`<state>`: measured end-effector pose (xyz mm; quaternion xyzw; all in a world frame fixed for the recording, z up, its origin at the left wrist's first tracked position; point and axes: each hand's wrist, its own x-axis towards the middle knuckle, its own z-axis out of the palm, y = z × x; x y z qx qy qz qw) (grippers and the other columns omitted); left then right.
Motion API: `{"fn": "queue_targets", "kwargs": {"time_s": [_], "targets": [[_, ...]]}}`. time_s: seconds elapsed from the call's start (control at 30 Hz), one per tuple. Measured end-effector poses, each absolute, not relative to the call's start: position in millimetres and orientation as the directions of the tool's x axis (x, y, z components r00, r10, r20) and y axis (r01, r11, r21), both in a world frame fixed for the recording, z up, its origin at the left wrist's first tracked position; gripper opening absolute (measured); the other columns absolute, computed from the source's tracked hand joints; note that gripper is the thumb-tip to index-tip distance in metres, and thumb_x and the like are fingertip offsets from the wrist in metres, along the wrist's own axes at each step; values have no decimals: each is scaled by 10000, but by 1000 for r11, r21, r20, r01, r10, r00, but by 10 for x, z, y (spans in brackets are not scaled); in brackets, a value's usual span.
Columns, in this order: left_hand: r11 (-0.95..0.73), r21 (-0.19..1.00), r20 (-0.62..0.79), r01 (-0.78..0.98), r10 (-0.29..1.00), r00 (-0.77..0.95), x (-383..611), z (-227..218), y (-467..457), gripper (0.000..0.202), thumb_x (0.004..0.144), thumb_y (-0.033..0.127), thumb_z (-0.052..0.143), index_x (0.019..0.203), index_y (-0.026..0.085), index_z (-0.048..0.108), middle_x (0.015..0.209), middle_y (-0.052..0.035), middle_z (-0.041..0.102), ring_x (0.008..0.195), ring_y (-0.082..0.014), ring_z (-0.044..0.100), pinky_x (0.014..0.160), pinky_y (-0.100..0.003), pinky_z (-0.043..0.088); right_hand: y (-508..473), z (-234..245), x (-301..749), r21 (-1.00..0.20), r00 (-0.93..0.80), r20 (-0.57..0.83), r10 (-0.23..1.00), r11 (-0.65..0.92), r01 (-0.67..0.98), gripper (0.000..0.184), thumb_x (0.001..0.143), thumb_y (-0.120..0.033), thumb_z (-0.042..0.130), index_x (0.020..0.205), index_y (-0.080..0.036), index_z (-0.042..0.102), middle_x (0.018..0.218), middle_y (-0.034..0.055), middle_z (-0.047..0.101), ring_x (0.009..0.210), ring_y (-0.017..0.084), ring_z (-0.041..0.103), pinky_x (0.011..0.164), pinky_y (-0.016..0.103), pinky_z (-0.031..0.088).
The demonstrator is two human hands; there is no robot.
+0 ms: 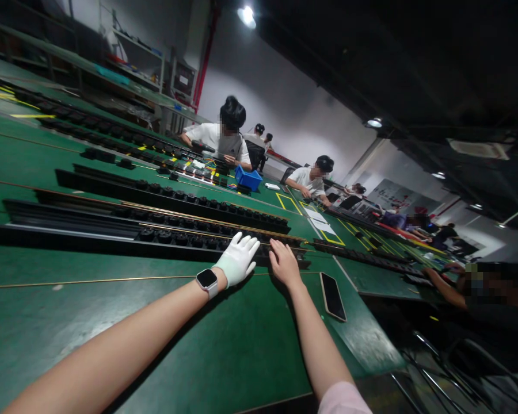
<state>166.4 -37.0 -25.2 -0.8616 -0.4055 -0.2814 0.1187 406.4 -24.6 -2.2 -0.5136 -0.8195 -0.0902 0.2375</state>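
While resting flat near the table's point(242, 368) edge, gloved left hand point(238, 260) and bare right hand point(284, 263), both spread, gripping nothing, touching the long black track point(112, 237).

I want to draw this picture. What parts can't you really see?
Head camera, the only view:
- Right hand: its fingertips dip behind the black rail, so any grip is hidden.
- Left hand: the white glove hides what lies under the palm.
- Black knobs on the rail: too small and dark.
- Phone: screen dark.

Head view, tilted, looking forward and down, close over green workbench point(112, 345)
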Motion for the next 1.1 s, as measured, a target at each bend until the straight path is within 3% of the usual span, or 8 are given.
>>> {"fn": "queue_targets", "kwargs": {"time_s": [0.6, 0.87, 1.1], "targets": [[-643, 25, 570, 765, 638, 518, 1657, -180, -404, 616, 1014, 398, 514, 1572, 140, 482, 1600, -167, 531, 1472, -346, 474, 1297, -559, 165, -227, -17, 4571, -149, -195, 447, 873, 288, 946, 523, 1069, -264, 389, 1571, -272, 535, 1618, 32, 520, 1536, 204, 430, 1320, 510, 239], [-643, 18, 569, 766, 636, 521, 1654, -181, -406, 610, 1025, 397, 493, 1571, 125, 480, 1598, -165, 535, 1471, -349, 474, 1297, -565, 170, -186, -51, 4825, -146, -141, 403, 904, 216, 965, 798, 842, -23, 400, 1593, -270, 508, 1640, 5, 492, 1557, 180, 390, 1342, 486, 166], [-643, 25, 549, 766, 649, 527, 1636, -154, -416, 615, 1029, 401, 486, 1583, 136, 467, 1607, -164, 524, 1482, -346, 463, 1297, -561, 168, -165, -36, 4969, -170, -57, 387, 920, 132, 977, 880, 775, 10, 402, 1623, -218, 462, 1659, 40, 464, 1573, 188, 360, 1345, 490, 152]]}}
